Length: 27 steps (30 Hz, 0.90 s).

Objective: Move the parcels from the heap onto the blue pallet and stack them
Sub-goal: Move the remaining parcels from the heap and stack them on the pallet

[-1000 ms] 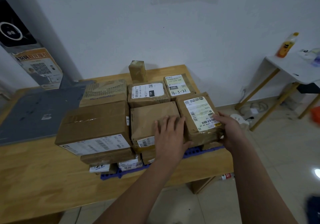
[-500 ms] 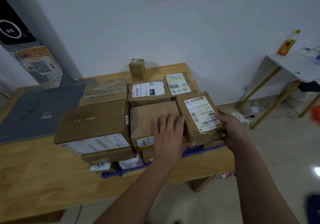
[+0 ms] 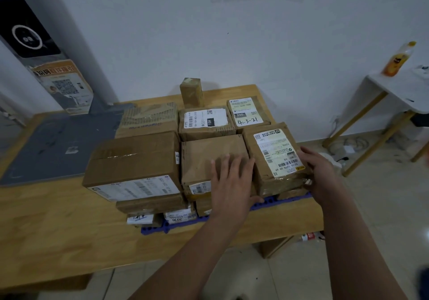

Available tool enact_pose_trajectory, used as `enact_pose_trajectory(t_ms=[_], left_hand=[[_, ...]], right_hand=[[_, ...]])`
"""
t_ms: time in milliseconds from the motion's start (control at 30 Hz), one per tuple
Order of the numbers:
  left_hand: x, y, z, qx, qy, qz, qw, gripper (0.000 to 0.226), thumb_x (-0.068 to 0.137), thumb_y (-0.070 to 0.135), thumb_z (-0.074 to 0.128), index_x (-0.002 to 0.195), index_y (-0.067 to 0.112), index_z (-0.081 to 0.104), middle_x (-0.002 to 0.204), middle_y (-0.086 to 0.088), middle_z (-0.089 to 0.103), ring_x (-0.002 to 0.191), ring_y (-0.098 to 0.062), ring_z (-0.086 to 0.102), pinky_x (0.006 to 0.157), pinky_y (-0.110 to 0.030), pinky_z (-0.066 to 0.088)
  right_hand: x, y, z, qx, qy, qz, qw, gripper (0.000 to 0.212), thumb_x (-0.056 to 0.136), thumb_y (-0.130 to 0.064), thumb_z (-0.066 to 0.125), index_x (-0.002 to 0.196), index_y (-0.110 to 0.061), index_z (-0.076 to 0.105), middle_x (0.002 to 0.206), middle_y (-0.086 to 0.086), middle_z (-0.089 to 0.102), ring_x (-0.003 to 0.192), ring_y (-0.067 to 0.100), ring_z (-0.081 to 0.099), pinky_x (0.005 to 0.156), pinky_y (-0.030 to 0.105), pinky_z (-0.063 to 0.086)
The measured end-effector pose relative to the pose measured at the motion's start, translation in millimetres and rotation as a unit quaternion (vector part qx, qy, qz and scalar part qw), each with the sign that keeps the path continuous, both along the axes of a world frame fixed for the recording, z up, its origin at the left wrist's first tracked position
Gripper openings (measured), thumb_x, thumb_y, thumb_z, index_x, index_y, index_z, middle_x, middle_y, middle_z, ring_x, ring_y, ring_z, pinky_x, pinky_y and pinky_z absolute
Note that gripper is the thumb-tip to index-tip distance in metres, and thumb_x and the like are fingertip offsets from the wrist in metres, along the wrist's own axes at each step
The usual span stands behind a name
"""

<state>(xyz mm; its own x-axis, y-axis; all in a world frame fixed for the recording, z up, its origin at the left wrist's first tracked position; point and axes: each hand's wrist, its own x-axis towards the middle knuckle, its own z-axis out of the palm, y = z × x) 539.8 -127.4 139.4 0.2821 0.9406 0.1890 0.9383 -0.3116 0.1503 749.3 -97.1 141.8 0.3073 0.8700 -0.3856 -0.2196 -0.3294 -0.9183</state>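
Wooden table (image 3: 46, 218) with the blue pallet (image 3: 267, 201) stacked up. Left hand (image 3: 232, 183) lies flat, fingers straight, on the plain parcel (image 3: 209, 155); labelled parcel (image 3: 274, 160) at front-right, long axis pointing away, right hand (image 3: 321, 172) clutching its edge.

Both forearms bare, reaching forward from near edge of view, converging slightly.
Left hand (image 3: 232, 183) lying palm-down, flat; fingers (image 3: 232, 166) straight, close together, pointing away from body; thumb sticking out toward right hand.
Right hand (image 3: 322, 174) sitting just right of left hand, slightly further forward, wrist bending inward; fingers curling over top edge of labelled parcel (image 3: 274, 158), thumb pressing its near side, gripping corner.
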Motion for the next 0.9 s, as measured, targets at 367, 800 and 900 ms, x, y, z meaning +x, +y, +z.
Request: enact_pose_trajectory(t_ms=[367, 800, 900], left_hand=[[-16.1, 6.0, 5.9, -0.063, -0.007, -0.006, 0.998, 0.099, 0.081, 0.08, 0.026, 0.155, 0.02, 0.002, 0.164, 0.0, 0.007, 0.151, -0.023, -0.003, 0.118, -0.054, -0.011], [-16.1, 6.5, 2.5, -0.019, 0.005, -0.004, 1.0, 0.093, 0.082, 0.077, 0.038, 0.153, 0.022, 0.017, 0.16, -0.003, 0.021, 0.15, -0.029, 0.003, 0.115, -0.057, -0.011], [-15.5, 6.3, 4.5, -0.017, 0.003, -0.009, 1.0, 0.092, 0.082, 0.075, 0.043, 0.154, 0.022, 0.018, 0.16, -0.002, 0.022, 0.15, -0.028, 0.002, 0.116, -0.057, -0.01]], right_hand=[[-2.2, 10.4, 2.7, -0.001, -0.002, 0.016, 1.0, 0.046, 0.088, -0.015, 0.066, 0.133, -0.025, 0.059, 0.106, 0.007, 0.075, 0.096, 0.029, 0.071, 0.083, 0.044, 0.056], [-4.5, 14.0, 16.1, -0.004, -0.03, 0.008, 1.0, 0.057, 0.084, -0.013, 0.071, 0.137, -0.025, 0.055, 0.124, 0.007, 0.066, 0.103, 0.03, 0.068, 0.084, 0.048, 0.056], [-4.3, 12.2, 16.5, -0.01, -0.036, 0.003, 0.999, 0.058, 0.084, -0.011, 0.071, 0.138, -0.023, 0.054, 0.124, 0.009, 0.066, 0.104, 0.03, 0.067, 0.087, 0.049, 0.055]])
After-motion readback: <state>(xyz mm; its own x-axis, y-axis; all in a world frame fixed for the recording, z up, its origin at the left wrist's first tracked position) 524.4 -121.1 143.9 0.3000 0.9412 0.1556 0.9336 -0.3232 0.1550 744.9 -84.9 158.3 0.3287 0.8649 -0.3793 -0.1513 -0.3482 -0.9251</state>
